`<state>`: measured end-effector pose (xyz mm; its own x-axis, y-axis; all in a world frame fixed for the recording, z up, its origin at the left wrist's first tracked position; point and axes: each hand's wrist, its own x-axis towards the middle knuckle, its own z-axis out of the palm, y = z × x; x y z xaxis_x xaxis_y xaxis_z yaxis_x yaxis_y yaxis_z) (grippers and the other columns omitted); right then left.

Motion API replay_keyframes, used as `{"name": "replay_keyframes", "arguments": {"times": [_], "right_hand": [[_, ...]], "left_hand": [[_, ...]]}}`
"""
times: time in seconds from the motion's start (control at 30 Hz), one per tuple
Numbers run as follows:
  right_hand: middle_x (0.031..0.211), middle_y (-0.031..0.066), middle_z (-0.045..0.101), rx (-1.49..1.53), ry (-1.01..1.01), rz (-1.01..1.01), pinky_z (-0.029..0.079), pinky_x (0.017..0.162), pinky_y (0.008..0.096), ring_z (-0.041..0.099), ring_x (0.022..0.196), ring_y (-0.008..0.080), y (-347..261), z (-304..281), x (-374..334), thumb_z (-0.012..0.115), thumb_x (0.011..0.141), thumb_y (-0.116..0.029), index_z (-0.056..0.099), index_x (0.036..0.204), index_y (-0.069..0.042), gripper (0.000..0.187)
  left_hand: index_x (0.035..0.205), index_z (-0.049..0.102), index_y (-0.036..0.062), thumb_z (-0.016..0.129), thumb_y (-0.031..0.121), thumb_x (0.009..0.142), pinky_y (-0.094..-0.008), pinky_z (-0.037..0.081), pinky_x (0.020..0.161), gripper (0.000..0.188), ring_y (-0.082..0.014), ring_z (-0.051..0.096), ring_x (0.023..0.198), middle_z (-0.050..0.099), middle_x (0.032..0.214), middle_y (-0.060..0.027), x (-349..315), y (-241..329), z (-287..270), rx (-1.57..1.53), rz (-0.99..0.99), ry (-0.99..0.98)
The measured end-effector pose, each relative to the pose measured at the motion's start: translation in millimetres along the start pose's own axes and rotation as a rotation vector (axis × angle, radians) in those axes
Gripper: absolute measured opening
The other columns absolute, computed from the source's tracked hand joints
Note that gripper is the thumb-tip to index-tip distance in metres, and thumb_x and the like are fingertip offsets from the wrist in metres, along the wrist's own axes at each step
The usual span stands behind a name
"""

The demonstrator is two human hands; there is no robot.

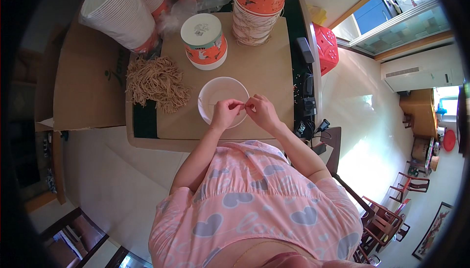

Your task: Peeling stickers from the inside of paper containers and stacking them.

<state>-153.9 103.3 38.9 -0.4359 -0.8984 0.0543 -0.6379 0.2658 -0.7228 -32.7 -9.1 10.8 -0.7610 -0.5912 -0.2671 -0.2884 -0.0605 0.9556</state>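
A white paper bucket (219, 86) stands with its open mouth up on a flat cardboard sheet right in front of me. My left hand (226, 112) reaches over the bucket's mouth, thumb and fingers pinched together near the right side of the rim. My right hand (263, 113) meets it there from the right, also in a closed pinch, the fingertips almost touching. Whatever sits between the fingers is too small to make out. Left of the bucket lies a tangled heap of tan twine pieces (155, 83). Just behind stands an upside-down orange-and-green printed bucket (204, 43).
A tall stack of buckets with strings hanging from it (254, 21) rises at the back right. More nested white buckets (117, 16) in plastic fill the back left, beside a large cardboard box (88, 72). Black adapters and cables (307, 106) line the right edge; a red stool (325, 50) stands beyond.
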Motion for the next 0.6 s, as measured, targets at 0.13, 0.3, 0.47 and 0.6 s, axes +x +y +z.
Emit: {"name": "replay_keyframes", "arguments": {"times": [0.13, 0.3, 0.47, 0.6], "right_hand": [[0.075, 0.0113, 0.057, -0.003, 0.002, -0.003, 0.047, 0.070, 0.0381, 0.057, 0.077, 0.0289, -0.9, 0.0, 0.3, 0.061, 0.074, -0.009, 0.061, 0.074, -0.004, 0.005], [0.076, 0.0114, 0.058, -0.019, 0.000, -0.007, 0.047, 0.070, 0.0385, 0.057, 0.077, 0.0291, 0.0, 0.9, 1.2, 0.061, 0.074, -0.009, 0.062, 0.074, -0.004, 0.006], [0.077, 0.0116, 0.058, -0.059, 0.009, -0.030, 0.047, 0.072, 0.0386, 0.057, 0.079, 0.0293, -1.6, 1.2, 2.2, 0.062, 0.074, -0.011, 0.062, 0.073, -0.004, 0.008], [0.078, 0.0108, 0.058, 0.001, 0.017, 0.006, 0.046, 0.072, 0.0384, 0.057, 0.079, 0.0285, -7.2, -1.5, 0.2, 0.064, 0.074, -0.011, 0.060, 0.079, -0.004, 0.009]], "left_hand": [[0.090, 0.067, -0.0012, 0.061, -0.001, 0.082, -0.0200, 0.047, 0.057, 0.010, -0.0067, 0.059, 0.064, 0.068, 0.076, -0.0046, -0.5, -0.5, 0.1, 0.001, 0.011, -0.007], [0.090, 0.068, -0.0014, 0.062, 0.000, 0.082, -0.0205, 0.047, 0.056, 0.010, -0.0068, 0.059, 0.063, 0.067, 0.074, -0.0047, -1.8, 1.5, 0.8, 0.016, 0.020, 0.003], [0.088, 0.067, -0.0019, 0.063, 0.001, 0.082, -0.0208, 0.047, 0.056, 0.008, -0.0071, 0.060, 0.062, 0.067, 0.073, -0.0052, -2.1, 2.3, 1.2, 0.129, 0.075, 0.040], [0.087, 0.067, -0.0019, 0.063, 0.003, 0.083, -0.0203, 0.046, 0.054, 0.007, -0.0068, 0.058, 0.060, 0.067, 0.073, -0.0048, -1.1, -1.1, -0.3, 0.043, 0.047, 0.029]]}}
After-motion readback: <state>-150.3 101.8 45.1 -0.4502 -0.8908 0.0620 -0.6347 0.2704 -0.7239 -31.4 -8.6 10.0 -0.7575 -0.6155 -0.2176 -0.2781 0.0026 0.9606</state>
